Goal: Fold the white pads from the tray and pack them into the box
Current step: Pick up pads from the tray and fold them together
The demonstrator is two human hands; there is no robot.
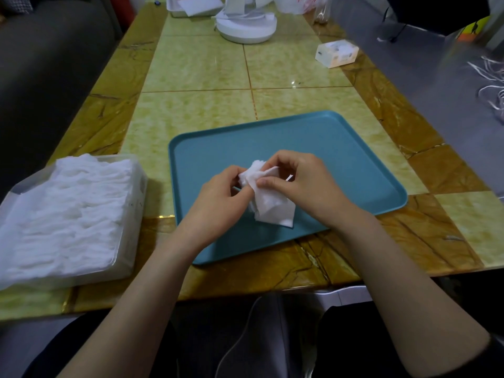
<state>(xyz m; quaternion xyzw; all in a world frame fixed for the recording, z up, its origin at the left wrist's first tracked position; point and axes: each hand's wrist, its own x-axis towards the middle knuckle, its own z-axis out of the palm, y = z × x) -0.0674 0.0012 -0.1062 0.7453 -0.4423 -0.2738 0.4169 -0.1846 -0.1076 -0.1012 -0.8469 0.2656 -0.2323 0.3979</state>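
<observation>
The left hand [218,197] and the right hand [302,181] both pinch one white pad [268,203] just above the blue tray [341,148]. To the left on the table [196,66] sits the clear box [128,241], full of pads [68,211]. Far back stands a small white carton [336,53].

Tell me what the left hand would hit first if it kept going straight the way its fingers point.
Its fingers aim right, so the left hand would meet the right hand first, which also grips the white pad; depth is uncertain.
</observation>
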